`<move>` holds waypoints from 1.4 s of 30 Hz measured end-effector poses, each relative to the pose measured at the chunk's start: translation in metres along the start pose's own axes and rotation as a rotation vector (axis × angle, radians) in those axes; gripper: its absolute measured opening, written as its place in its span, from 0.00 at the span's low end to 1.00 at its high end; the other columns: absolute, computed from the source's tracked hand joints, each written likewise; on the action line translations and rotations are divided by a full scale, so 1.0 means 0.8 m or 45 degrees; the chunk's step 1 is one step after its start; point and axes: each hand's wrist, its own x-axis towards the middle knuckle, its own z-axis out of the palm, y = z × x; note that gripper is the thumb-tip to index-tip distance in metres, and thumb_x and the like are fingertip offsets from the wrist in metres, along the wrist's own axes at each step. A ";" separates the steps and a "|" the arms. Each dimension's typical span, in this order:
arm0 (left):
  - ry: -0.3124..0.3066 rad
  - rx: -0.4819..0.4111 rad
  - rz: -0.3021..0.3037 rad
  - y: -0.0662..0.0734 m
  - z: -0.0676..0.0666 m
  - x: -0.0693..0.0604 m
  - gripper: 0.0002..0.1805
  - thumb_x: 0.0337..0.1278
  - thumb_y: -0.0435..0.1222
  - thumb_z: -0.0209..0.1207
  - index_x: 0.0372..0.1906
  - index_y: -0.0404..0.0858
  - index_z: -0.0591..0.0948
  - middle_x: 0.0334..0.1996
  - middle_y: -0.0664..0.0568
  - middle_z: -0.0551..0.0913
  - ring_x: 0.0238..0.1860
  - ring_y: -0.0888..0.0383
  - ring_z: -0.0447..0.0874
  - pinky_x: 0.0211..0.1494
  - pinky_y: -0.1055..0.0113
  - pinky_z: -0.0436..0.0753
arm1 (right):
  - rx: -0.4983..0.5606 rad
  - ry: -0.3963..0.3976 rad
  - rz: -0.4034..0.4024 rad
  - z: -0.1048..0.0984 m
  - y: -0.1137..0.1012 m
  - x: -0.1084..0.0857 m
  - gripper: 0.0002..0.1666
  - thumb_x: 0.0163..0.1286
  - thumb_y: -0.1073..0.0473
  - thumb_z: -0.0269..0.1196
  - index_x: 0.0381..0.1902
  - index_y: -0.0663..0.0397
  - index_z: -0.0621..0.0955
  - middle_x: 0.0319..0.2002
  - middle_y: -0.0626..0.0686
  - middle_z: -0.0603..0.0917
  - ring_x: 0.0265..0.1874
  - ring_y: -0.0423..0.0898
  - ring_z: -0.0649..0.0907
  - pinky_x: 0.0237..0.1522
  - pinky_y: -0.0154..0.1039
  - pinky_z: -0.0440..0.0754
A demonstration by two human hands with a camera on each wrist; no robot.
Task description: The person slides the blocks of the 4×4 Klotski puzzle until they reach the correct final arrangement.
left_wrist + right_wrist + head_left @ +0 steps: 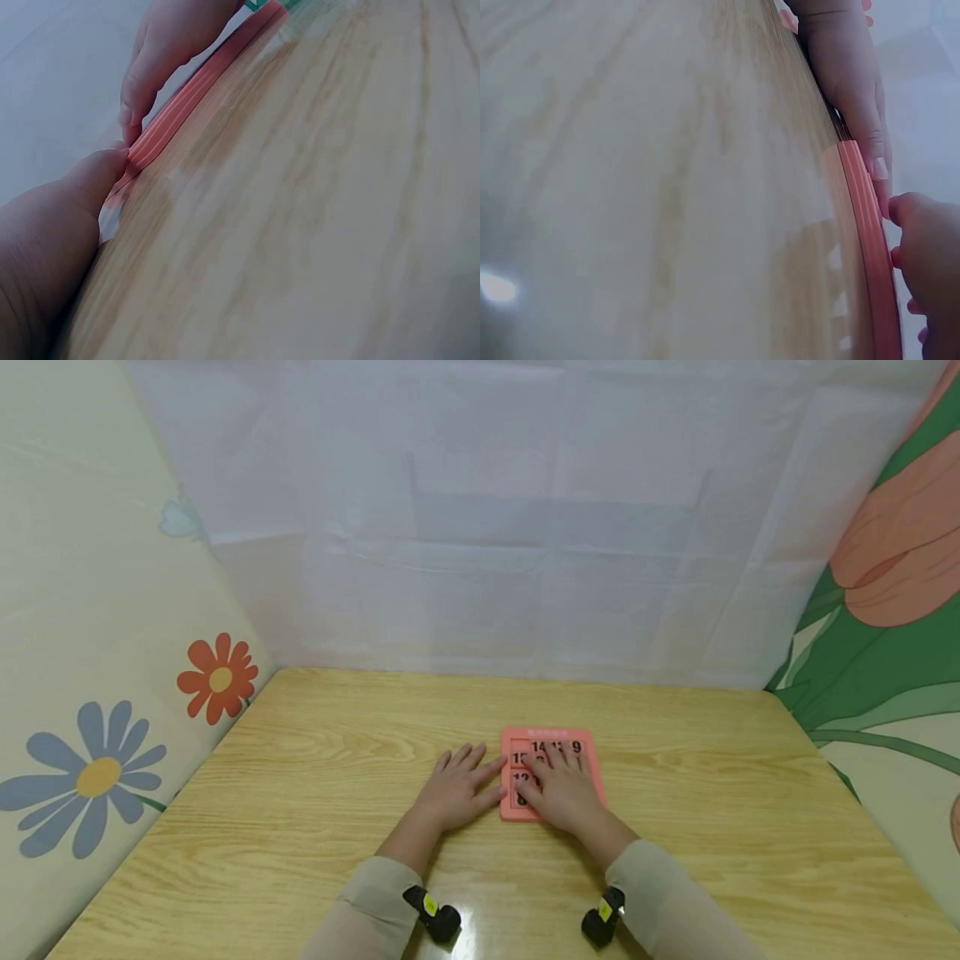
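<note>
A pink sliding number puzzle [519,815] with black numerals lies flat on the wooden table. My right hand [564,792] rests over its tiles with the fingers spread, hiding many of the numbers. Along the top row 14 and 9 can be read, with another number partly covered between them. Beside the puzzle, my left hand [456,792] lies with fingers extended, thumb and index fingertips at the frame's left edge. From the right wrist view, the puzzle's ridged pink side [870,240] shows between both hands.
The wooden table [300,827] spreads out on all sides of the puzzle. A white sheet [525,527] hangs behind it, and flower-printed cloths [75,610] stand at the left and right. Black wrist cameras are strapped to both sleeves.
</note>
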 end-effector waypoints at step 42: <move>0.001 0.006 -0.008 -0.001 0.002 0.002 0.33 0.70 0.61 0.42 0.75 0.57 0.61 0.78 0.47 0.54 0.79 0.44 0.46 0.80 0.43 0.43 | 0.089 0.079 0.198 0.000 0.017 0.010 0.38 0.75 0.34 0.47 0.75 0.45 0.64 0.78 0.60 0.53 0.78 0.64 0.46 0.76 0.66 0.40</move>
